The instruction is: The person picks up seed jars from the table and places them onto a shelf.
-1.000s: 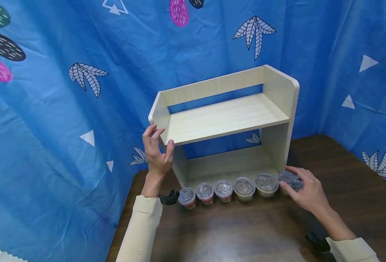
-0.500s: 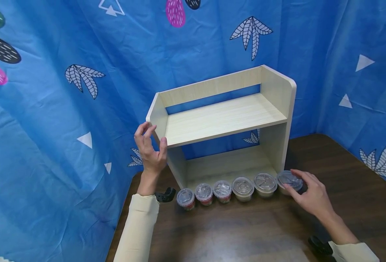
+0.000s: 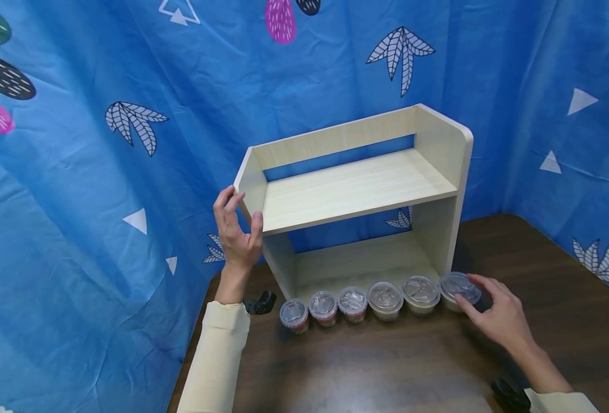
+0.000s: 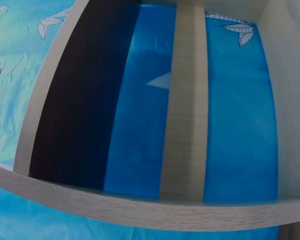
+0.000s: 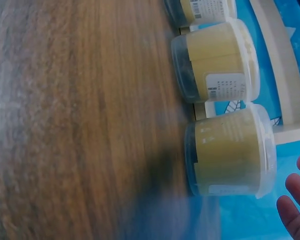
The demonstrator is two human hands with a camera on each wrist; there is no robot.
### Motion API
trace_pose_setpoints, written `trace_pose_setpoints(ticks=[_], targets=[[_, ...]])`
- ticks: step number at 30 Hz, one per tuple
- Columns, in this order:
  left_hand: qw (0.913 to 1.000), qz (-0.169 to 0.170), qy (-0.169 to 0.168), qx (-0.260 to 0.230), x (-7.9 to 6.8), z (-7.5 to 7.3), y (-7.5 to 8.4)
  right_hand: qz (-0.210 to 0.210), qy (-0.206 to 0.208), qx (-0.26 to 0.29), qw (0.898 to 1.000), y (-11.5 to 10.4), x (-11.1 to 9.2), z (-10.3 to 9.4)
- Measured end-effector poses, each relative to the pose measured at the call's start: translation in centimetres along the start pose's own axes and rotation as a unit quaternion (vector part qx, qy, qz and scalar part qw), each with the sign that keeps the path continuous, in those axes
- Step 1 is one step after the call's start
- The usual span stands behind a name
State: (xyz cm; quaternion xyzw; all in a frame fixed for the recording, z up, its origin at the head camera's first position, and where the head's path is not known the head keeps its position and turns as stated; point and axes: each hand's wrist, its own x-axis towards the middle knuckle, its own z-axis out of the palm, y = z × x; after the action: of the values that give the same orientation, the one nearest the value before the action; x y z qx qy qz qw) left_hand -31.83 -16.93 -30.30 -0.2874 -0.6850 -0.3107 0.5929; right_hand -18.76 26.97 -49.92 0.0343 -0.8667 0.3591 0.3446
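Six cups (image 3: 386, 300) stand before the shelf (image 3: 358, 183); left hand (image 3: 237, 235) and right hand (image 3: 501, 315), fingers (image 5: 298, 191) parted, seemingly grip nothing.

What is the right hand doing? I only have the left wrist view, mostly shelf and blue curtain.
Observer: The right hand is open beside the rightmost cup; in the right wrist view, the visible fingers stand apart from its lid.

Operator: Is that one on its own?

Observer: No, it ends a row of six lidded cups along the front of the shelf; the three at the left end show red on their sides.

Operator: And over on my left?

Observer: The left hand is raised by the shelf's left side panel, thumb and fingers spread apart; I can't tell whether it touches.
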Motion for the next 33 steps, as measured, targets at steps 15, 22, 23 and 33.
trace_pose_setpoints(ticks=[15, 22, 23, 33], targets=[[1.0000, -0.003, -0.004, 0.002, 0.5, 0.8, -1.3, 0.008, -0.002, -0.023, 1.000, 1.2, -0.3, 0.7], [1.0000, -0.004, -0.001, 0.003, 0.5, 1.1, -2.0, 0.009, 0.002, -0.026, 1.000, 1.6, -0.1, 1.0], [1.0000, -0.003, 0.000, 0.001, 0.5, 1.2, -2.1, 0.010, 0.003, -0.026, 1.000, 1.7, -0.1, 1.0], [1.0000, -0.003, 0.000, -0.005, 0.7, 1.7, -2.9, 0.017, 0.011, -0.031, 0.999, 2.6, -0.4, 1.3]])
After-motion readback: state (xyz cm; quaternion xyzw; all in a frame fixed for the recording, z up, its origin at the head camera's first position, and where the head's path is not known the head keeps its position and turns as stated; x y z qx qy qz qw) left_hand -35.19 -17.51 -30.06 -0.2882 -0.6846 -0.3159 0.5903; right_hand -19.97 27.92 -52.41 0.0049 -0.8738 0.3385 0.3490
